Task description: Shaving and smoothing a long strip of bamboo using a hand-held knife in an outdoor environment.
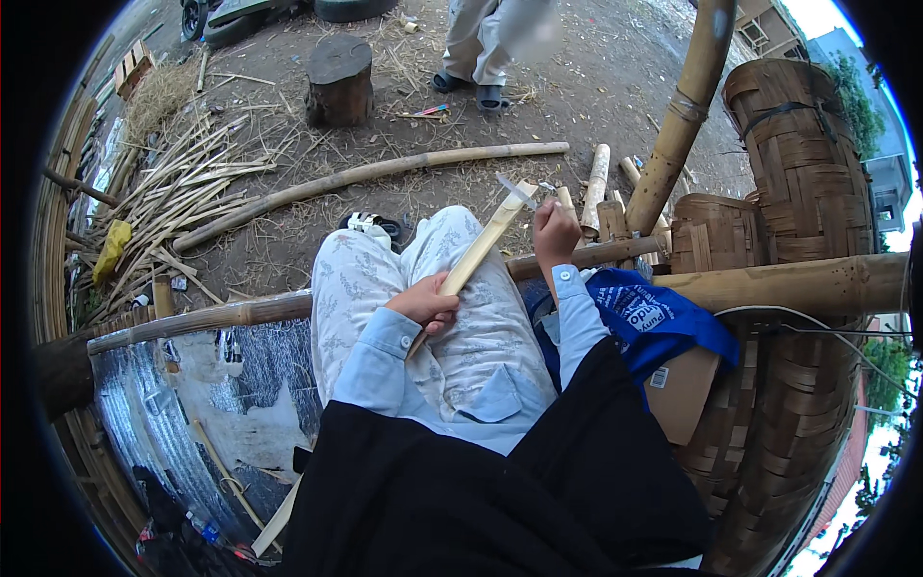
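A pale split bamboo strip (484, 240) slants across my lap, its lower end near my left wrist and its upper end pointing away from me. My left hand (426, 303) is closed around its lower part. Beyond my right knee, my right hand (556, 231) is closed on a knife (512, 188), with the handle mostly hidden by the fingers. The thin grey blade points up and left and crosses the strip's far end; whether it has cut into the bamboo, I cannot tell.
A bamboo rail (231, 313) runs beside my legs. At right lie a blue bag (635, 313) and woven bamboo baskets (803, 183); a bamboo post (683, 111) leans nearby. Ahead are a long pole (375, 173), split strips (197, 173), a stump (339, 82) and a standing person (486, 48).
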Demonstrator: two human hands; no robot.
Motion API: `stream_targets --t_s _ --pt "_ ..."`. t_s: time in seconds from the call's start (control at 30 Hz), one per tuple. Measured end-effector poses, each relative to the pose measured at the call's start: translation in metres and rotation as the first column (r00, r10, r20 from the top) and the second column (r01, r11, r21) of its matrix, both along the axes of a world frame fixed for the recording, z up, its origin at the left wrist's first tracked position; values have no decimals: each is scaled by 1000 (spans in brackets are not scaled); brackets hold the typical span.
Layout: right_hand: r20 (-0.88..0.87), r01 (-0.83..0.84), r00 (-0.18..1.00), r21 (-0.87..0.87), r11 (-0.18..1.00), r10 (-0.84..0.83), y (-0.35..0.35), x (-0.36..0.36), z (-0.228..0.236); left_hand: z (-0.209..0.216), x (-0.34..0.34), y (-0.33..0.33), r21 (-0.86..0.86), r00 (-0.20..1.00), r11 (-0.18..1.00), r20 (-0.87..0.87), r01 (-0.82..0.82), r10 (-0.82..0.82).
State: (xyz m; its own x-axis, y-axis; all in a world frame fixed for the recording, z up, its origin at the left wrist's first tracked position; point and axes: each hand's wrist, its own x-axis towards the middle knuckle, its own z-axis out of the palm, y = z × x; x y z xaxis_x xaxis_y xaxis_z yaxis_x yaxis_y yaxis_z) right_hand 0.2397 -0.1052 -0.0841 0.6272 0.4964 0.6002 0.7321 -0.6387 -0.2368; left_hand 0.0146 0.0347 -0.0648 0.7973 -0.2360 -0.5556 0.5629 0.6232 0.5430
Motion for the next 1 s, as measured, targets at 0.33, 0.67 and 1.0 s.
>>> stream_targets --t_s 0.33,0.67,1.0 --pt "79 -308 949 12 951 306 -1 -5 2 3 -7 -5 27 999 1000 -29 16 -15" --pt "-216 237 953 91 967 -213 -29 8 -7 3 -2 -1 -29 1000 999 -13 26 -26" --pt "-623 505 695 65 861 -360 -36 -3 -73 9 -2 3 -15 998 1000 68 0 1"
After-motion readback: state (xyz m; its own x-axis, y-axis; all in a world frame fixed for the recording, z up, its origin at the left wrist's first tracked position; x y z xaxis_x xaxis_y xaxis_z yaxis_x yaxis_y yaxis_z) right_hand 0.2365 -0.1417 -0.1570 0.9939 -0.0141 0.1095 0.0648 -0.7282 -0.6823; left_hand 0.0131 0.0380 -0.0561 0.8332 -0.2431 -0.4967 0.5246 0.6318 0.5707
